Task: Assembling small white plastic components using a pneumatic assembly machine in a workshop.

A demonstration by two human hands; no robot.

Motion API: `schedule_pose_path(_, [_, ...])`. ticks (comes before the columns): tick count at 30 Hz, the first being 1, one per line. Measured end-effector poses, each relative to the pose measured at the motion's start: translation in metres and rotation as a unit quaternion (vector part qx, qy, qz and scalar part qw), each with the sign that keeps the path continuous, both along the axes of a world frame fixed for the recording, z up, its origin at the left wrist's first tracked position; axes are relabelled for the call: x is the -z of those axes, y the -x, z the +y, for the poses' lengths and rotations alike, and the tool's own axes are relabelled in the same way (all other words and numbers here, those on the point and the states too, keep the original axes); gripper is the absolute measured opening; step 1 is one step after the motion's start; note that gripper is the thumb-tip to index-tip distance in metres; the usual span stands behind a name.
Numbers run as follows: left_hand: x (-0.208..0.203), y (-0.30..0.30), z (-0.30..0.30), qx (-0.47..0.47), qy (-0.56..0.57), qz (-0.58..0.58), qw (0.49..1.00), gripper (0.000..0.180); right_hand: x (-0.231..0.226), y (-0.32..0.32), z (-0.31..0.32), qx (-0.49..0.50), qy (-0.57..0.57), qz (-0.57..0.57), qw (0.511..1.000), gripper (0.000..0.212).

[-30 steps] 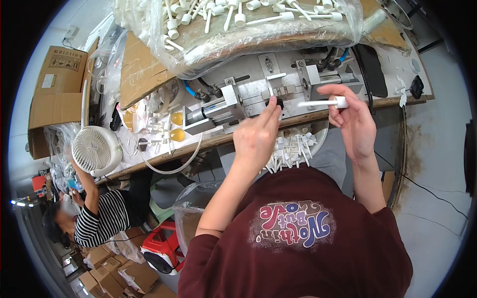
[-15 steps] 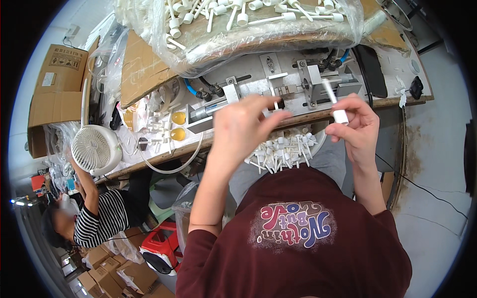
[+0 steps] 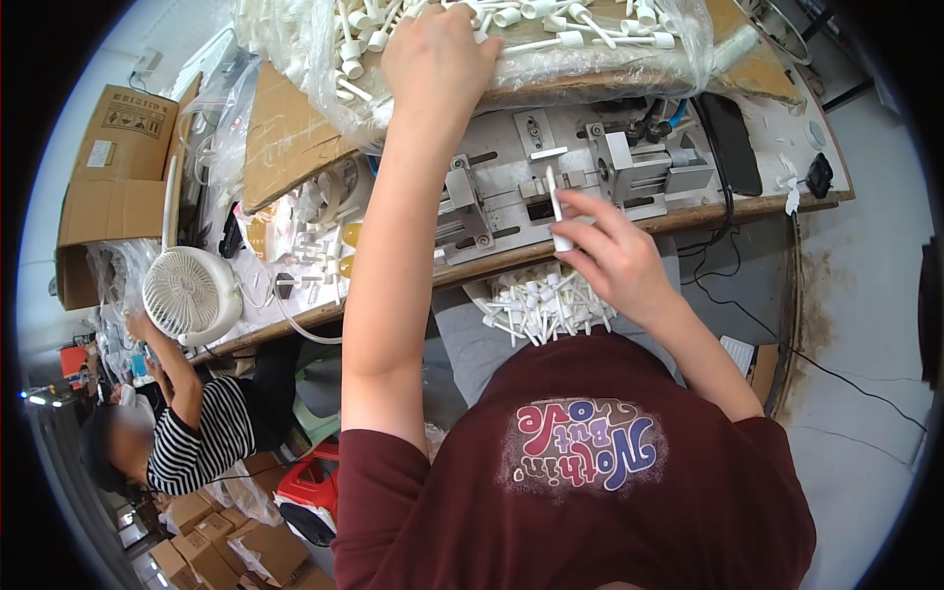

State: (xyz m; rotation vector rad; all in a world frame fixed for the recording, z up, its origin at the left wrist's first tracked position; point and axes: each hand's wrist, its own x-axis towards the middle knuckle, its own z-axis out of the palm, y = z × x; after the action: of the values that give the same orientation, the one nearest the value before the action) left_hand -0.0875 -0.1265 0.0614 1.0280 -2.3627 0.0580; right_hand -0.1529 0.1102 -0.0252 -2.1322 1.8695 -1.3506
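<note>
The right hand (image 3: pixel 621 258) had thumb and fingertips closed around a white stick (image 3: pixel 557 210), slim and plain, its thicker cap end between those fingertips, its narrow tip poking out beyond them. Just past the fingers sat a metal machine (image 3: pixel 616 162). The left hand's (image 3: pixel 433 61) fingers curled over piled white caps (image 3: pixel 568 39); whether they gripped 1 could not be told.

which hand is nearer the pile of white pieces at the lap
Right. The right hand, pinching a white piece, is by the lap pile's upper right edge; the left hand is farther away, at the far pile.
</note>
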Motion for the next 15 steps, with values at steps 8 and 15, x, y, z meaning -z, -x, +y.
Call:
schedule_pose_path(8, [0.021,-0.005,-0.015,0.024,0.037,0.015,0.999,0.019,0.008,-0.003,-0.014,0.045,-0.045,0.231,0.971,0.024])
schedule_pose_path(15, [-0.007,-0.036,-0.006,0.083,-0.125,0.186,0.971,0.03,0.009,-0.002,-0.018,0.04,-0.084,0.21,0.973,0.019])
